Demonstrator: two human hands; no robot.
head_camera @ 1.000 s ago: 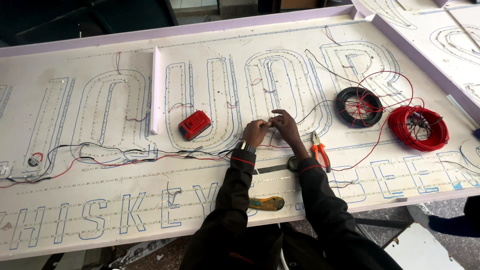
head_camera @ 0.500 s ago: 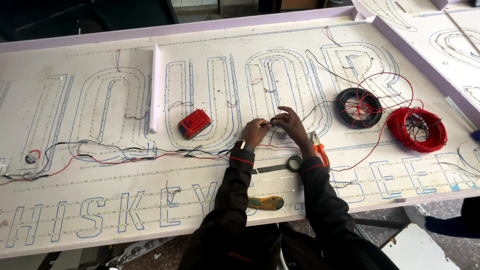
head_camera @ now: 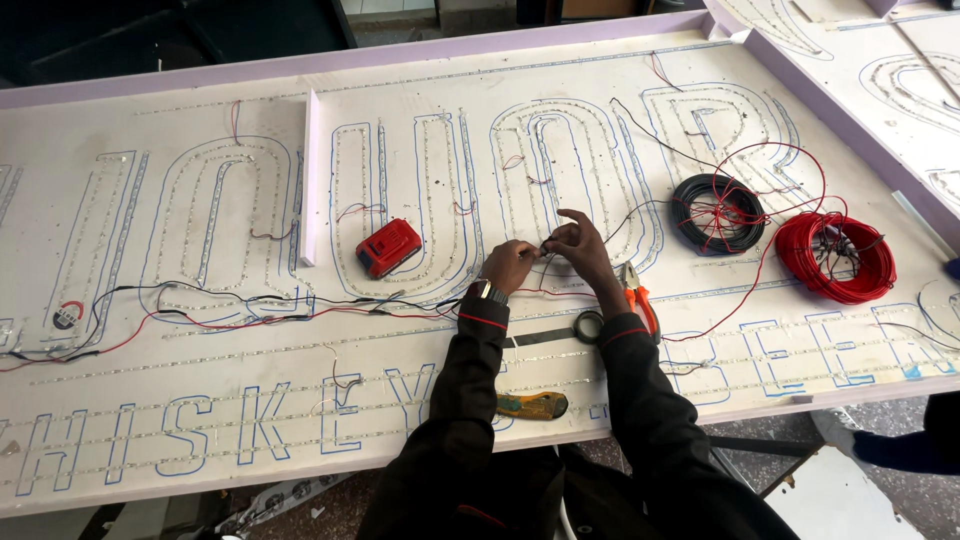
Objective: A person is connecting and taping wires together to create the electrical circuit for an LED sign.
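**Hands joined on thin wires over the sign panel**

Currently, the left hand (head_camera: 508, 264) and the right hand (head_camera: 583, 249) meet above the large white sign panel with blue letter outlines (head_camera: 250, 360). The fingertips of both hands pinch thin dark wires (head_camera: 546, 246) between them; the grip is narrow and closed on the wires, held just above the panel surface near its middle. A roll of black tape (head_camera: 588, 326) lies beside the right wrist, touching the sleeve edge. Orange-handled pliers (head_camera: 640, 300) rest just right of that wrist. A red rectangular battery pack (head_camera: 388, 247) sits left of the hands, apart from them. A coil of black wire (head_camera: 717, 212) and a coil of red wire (head_camera: 835, 256) lie farther right, side by side. A yellow utility knife (head_camera: 531, 405) lies near the panel's front edge.
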